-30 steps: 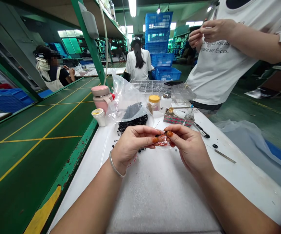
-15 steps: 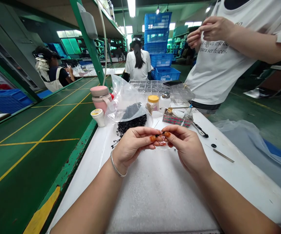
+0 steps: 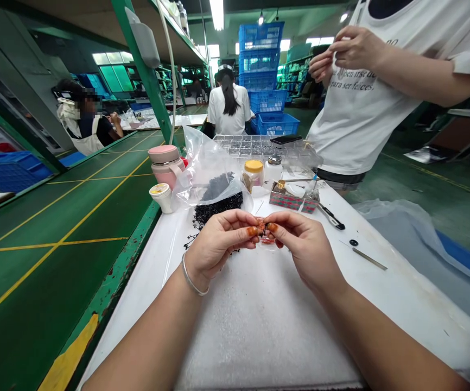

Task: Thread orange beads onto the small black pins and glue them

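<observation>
My left hand (image 3: 222, 239) and my right hand (image 3: 302, 239) meet over the white tabletop (image 3: 267, 315), thumbs and forefingers pinched. Between the right fingertips a tiny black piece (image 3: 266, 227) shows; its kind is too small to tell. The left fingertips are closed too, and what they hold is mostly hidden. Just behind the fingers lies a clear plastic bag with red-orange contents (image 3: 266, 239), partly covered by the hands. A pile of small black stemmed parts (image 3: 218, 207) spills from a clear bag (image 3: 202, 163) beyond my left hand.
A pink mug (image 3: 165, 165), a white tub (image 3: 160, 198), a yellow-lidded jar (image 3: 253, 174) and a patterned box (image 3: 292, 202) stand behind. At right lie a black-handled tool (image 3: 332, 217), a black ring (image 3: 353, 243) and a metal strip (image 3: 370, 259). A co-worker (image 3: 353, 108) stands at right; a green conveyor (image 3: 64, 217) runs left.
My fingertips have drawn slightly apart, and the black piece now shows at the right fingertips. More of the red-orange contents is visible between the hands. The view has shifted slightly.
</observation>
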A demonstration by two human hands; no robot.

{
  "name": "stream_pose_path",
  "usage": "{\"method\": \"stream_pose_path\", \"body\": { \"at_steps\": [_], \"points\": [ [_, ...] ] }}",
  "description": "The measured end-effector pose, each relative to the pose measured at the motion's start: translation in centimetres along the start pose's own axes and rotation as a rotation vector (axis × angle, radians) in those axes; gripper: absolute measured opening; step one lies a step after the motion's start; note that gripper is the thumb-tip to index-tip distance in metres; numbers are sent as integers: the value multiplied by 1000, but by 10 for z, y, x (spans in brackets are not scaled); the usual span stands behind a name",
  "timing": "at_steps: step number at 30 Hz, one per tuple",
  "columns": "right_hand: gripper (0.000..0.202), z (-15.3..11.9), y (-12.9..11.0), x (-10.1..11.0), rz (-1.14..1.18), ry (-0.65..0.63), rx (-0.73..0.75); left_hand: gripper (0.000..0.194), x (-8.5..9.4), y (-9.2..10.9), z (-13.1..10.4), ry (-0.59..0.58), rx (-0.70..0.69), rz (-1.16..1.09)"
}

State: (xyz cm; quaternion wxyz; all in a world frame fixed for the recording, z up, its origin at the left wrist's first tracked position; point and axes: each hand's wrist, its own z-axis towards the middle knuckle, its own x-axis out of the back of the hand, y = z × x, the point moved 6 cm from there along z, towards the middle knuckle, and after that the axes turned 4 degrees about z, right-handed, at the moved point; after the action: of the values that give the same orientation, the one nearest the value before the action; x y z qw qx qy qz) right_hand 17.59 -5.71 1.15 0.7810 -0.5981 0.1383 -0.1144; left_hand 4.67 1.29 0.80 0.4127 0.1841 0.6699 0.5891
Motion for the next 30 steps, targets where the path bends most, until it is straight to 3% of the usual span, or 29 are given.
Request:
{"method": "stream_pose_path", "body": {
  "at_steps": [6,11,19,30],
  "points": [
    [14,-1,-5,-1,-78,14,46,22,6,3,0,18,-14,123],
    [12,-5,-10,0,-187,62,92,26,1,5,-1,29,-4,285],
    [14,-7,-12,-4,-234,31,101,12,1,9,-1,190,-25,414],
    [11,-10,-17,-2,-297,53,160,19,-3,14,-5,155,-56,495]
  ]
}}
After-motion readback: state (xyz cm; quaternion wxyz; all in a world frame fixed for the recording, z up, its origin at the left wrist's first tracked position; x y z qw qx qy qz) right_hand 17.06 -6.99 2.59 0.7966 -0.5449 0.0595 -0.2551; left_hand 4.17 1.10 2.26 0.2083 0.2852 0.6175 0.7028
